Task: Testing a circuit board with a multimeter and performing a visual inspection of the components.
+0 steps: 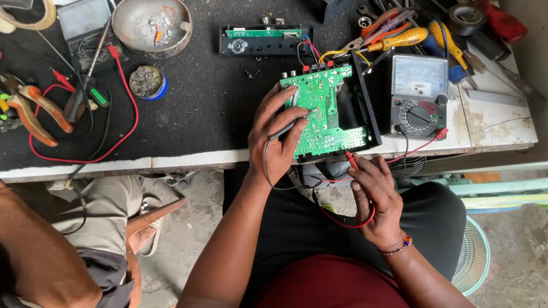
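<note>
My left hand (278, 138) has its fingers curled close together around a thin black test probe (289, 126), and the probe tip rests on the green printed circuit board (322, 108). My right hand (374, 194) pinches a thin red test probe (351, 159) between thumb and first fingers – its tip touches the lower edge of the same board. The red lead (342, 219) makes a loop below my right hand, over my lap.

The board lies tilted in a black open case (365, 102), at the front edge of the workbench (188, 162). Just to the right stands a grey analog multimeter with a white dial window and a black round selector (418, 94). Behind the board lies a black front panel with a small green strip (265, 40). Yellow-handled pliers and screwdrivers (408, 37) lie in a pile at the far right.

To the left there is open black mat, then a small round tin with a blue rim (146, 81), a grey metal bowl (152, 25) and orange-handled pliers (34, 111). Another person's arm (40, 251) is at the lower left – well apart from my hands.
</note>
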